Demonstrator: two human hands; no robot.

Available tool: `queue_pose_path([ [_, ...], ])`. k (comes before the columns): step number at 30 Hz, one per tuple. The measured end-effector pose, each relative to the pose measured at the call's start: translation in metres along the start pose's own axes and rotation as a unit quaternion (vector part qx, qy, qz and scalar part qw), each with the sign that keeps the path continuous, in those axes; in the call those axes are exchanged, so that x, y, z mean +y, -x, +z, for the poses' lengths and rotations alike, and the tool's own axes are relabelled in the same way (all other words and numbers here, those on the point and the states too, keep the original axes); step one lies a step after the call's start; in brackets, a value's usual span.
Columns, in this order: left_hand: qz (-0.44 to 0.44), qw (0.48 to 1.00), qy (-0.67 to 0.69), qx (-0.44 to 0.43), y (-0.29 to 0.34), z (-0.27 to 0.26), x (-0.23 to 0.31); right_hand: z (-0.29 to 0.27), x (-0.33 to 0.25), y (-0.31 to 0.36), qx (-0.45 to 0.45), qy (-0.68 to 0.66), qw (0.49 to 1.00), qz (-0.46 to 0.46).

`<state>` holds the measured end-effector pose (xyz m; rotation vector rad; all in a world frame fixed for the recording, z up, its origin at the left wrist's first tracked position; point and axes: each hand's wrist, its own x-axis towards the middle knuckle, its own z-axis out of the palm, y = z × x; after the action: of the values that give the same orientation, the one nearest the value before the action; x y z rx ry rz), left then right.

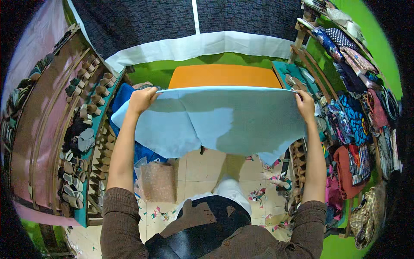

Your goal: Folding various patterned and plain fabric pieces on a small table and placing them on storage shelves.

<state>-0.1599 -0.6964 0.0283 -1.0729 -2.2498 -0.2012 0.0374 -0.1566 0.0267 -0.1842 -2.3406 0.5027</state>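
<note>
A light blue sheet of cloth or soft leather is stretched out in front of me, its top edge nearly straight and its lower edge hanging loose and uneven. My left hand pinches the top edge near the left corner. At the opposite end, my right hand grips the top right corner between thumb and fingers. A fold line runs down the sheet left of its middle, and a shadow falls across its right half. Just beyond the sheet lies an orange panel or tabletop, its near part hidden.
A shelf rack with rows of shoes or shoe forms stands on the left. Folded patterned fabrics fill the right-hand shelves. On the tiled floor lie a clear plastic bag and colourful scraps. A dark curtain hangs behind.
</note>
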Motion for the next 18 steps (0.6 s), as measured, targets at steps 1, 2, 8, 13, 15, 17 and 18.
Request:
queue_pose_path([
  [1, -0.003, 1.0, -0.005, -0.005, -0.01, 0.004, -0.004, 0.004, 0.001, -0.01, -0.005, -0.033, 0.999, 0.025],
  [2, -0.006, 1.0, -0.011, -0.01, -0.022, 0.009, -0.008, 0.012, 0.009, -0.016, -0.002, -0.033, 0.999, 0.023],
  [8, 0.032, 0.999, -0.014, -0.006, -0.095, 0.083, -0.031, 0.085, 0.061, -0.076, 0.026, 0.059, 0.997, 0.036],
  [13, 0.016, 0.996, -0.06, -0.064, -0.154, 0.164, -0.075, 0.159, 0.112, -0.158, 0.037, 0.139, 0.989, -0.037],
  [15, -0.003, 0.992, -0.075, -0.102, -0.175, 0.203, -0.094, 0.191, 0.133, -0.194, 0.019, 0.153, 0.986, -0.057],
  [17, -0.022, 0.989, -0.066, -0.128, -0.195, 0.24, -0.107, 0.223, 0.156, -0.224, -0.007, 0.153, 0.986, -0.059],
  [18, -0.035, 0.987, -0.061, -0.147, -0.203, 0.259, -0.112, 0.239, 0.166, -0.237, -0.026, 0.154, 0.986, -0.059],
])
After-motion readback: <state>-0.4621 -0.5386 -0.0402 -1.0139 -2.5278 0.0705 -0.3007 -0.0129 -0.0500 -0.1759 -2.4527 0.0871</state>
